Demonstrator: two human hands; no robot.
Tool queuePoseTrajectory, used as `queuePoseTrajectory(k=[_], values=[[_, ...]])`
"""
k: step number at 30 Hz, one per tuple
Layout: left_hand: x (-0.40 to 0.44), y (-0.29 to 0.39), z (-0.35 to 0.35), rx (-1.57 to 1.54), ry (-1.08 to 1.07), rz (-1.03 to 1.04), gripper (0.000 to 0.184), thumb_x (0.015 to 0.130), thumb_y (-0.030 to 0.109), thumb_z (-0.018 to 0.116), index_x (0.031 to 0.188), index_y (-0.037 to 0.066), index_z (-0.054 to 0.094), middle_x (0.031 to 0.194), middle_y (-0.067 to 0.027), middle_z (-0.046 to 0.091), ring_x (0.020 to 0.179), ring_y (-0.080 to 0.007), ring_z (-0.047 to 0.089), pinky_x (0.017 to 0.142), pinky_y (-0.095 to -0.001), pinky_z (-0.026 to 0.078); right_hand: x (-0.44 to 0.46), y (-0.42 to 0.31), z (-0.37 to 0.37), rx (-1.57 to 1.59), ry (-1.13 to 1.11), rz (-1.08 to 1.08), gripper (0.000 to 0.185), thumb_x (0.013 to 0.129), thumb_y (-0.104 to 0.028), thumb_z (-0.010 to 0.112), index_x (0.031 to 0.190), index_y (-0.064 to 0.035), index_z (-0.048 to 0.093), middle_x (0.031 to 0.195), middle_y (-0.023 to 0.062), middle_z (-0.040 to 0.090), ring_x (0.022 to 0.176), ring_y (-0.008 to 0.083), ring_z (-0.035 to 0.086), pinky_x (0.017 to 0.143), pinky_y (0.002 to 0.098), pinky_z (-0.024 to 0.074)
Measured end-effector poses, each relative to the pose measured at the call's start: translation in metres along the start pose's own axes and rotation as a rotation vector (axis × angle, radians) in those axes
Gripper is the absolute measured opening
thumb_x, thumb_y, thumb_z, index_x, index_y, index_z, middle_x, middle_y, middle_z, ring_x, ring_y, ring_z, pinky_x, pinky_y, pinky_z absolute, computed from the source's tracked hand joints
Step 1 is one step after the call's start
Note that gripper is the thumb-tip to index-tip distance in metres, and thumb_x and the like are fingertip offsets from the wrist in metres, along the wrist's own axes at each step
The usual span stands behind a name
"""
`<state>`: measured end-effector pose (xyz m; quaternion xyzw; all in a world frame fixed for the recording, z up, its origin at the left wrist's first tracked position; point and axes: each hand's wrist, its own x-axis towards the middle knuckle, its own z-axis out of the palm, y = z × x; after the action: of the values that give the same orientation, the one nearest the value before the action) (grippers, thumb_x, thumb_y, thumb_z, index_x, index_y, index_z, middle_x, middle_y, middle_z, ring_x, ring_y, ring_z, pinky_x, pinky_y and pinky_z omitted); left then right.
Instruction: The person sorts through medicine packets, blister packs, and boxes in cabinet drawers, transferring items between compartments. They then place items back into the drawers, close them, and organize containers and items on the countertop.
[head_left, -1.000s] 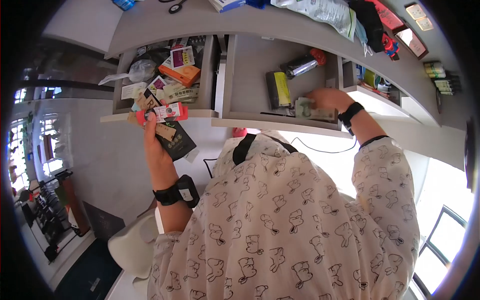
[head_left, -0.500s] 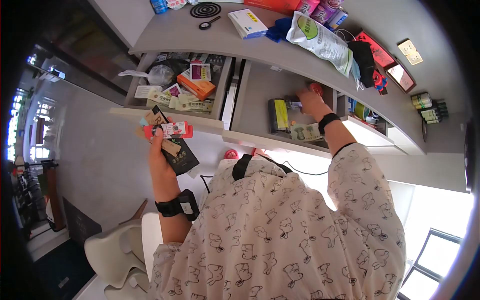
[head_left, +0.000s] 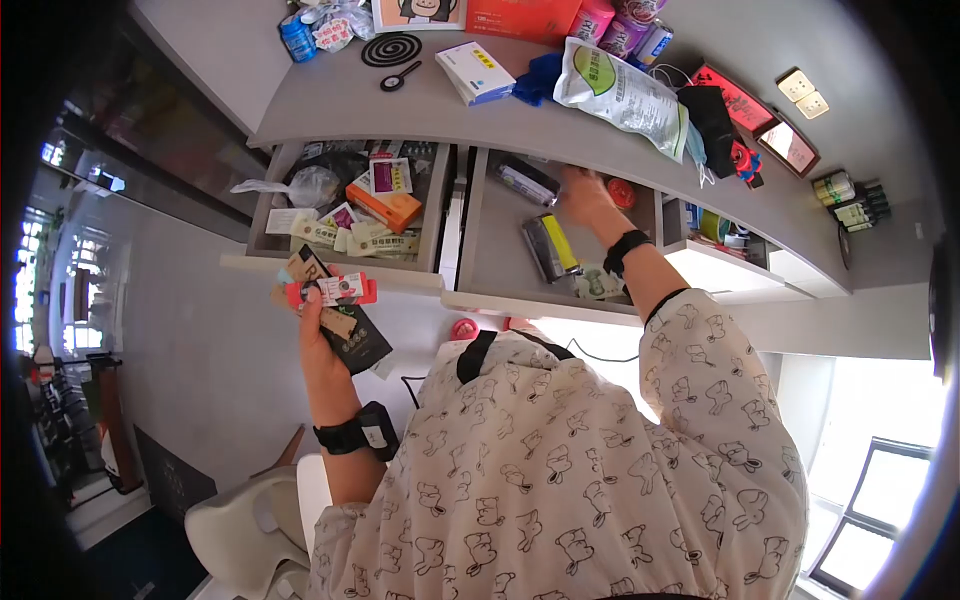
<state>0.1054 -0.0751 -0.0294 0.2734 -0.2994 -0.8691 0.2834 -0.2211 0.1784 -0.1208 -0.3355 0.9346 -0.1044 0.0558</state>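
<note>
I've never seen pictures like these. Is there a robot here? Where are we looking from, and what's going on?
No robot: these are a person's bare hands, seen by one camera worn on the head, looking forward and down. That's why the rabbit-print clothing fills the bottom.

The left hand holds a red-and-white packet and a black packet. The right hand reaches into the right drawer, near a dark roll; its fingers are too blurred to show a grip.

The left drawer holds an orange box among packets. On the desk lie a black coil, a white box and a large bag.
</note>
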Motion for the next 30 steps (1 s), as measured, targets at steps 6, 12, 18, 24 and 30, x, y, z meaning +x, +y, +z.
queuePoseTrajectory(k=[6, 12, 18, 24, 30], values=[[-0.005, 0.000, -0.010, -0.002, 0.076, 0.039, 0.041, 0.087, 0.017, 0.054, 0.122, 0.001, 0.042, 0.111, -0.0111, 0.056, 0.097, -0.0188, 0.057, 0.084, -0.0315, 0.047, 0.011, 0.113, 0.038, -0.583, -0.356, 0.146, 0.057, 0.074, -0.020, 0.055, 0.125, -0.0010, 0.041, 0.124, 0.0189, 0.045, 0.117, 0.0376, 0.039, 0.095, 0.0448, 0.0347], [0.005, 0.000, -0.012, -0.004, 0.017, -0.009, 0.039, 0.086, 0.018, 0.055, 0.120, 0.002, 0.044, 0.111, -0.0111, 0.056, 0.097, -0.0194, 0.057, 0.085, -0.0322, 0.047, -0.020, 0.065, -0.020, 0.254, 0.002, 0.121, 0.047, 0.074, -0.038, 0.058, 0.105, -0.0021, 0.056, 0.099, 0.0235, 0.058, 0.094, 0.0353, 0.057, 0.079, 0.0399, 0.0449], [0.013, 0.005, 0.005, 0.083, -0.003, -0.014, 0.037, 0.086, 0.018, 0.055, 0.119, 0.004, 0.045, 0.108, -0.0086, 0.058, 0.092, -0.0167, 0.058, 0.077, -0.0301, 0.050, -0.040, -0.054, -0.041, 0.002, -0.843, 0.205, 0.061, 0.069, -0.044, 0.066, 0.110, -0.0010, 0.050, 0.099, 0.0228, 0.058, 0.094, 0.0339, 0.057, 0.079, 0.0387, 0.0454], [0.009, 0.005, 0.002, 0.059, 0.016, -0.006, 0.039, 0.085, 0.017, 0.056, 0.120, 0.004, 0.044, 0.108, -0.0094, 0.057, 0.090, -0.0166, 0.059, 0.075, -0.0295, 0.050, -0.019, -0.065, -0.014, -0.198, 0.036, -0.188, 0.045, 0.070, -0.023, 0.065, 0.109, -0.0072, 0.046, 0.098, 0.0134, 0.058, 0.095, 0.0300, 0.056, 0.076, 0.0424, 0.0466], [0.005, 0.002, -0.008, 0.049, 0.045, 0.052, 0.038, 0.084, 0.016, 0.057, 0.119, 0.004, 0.045, 0.107, -0.0095, 0.057, 0.089, -0.0180, 0.059, 0.077, -0.0312, 0.050, -0.036, -0.049, -0.079, 0.227, -0.153, -0.133, 0.019, 0.072, -0.012, 0.062, 0.090, -0.0076, 0.055, 0.076, 0.0088, 0.060, 0.074, 0.0262, 0.059, 0.066, 0.0297, 0.0473]])
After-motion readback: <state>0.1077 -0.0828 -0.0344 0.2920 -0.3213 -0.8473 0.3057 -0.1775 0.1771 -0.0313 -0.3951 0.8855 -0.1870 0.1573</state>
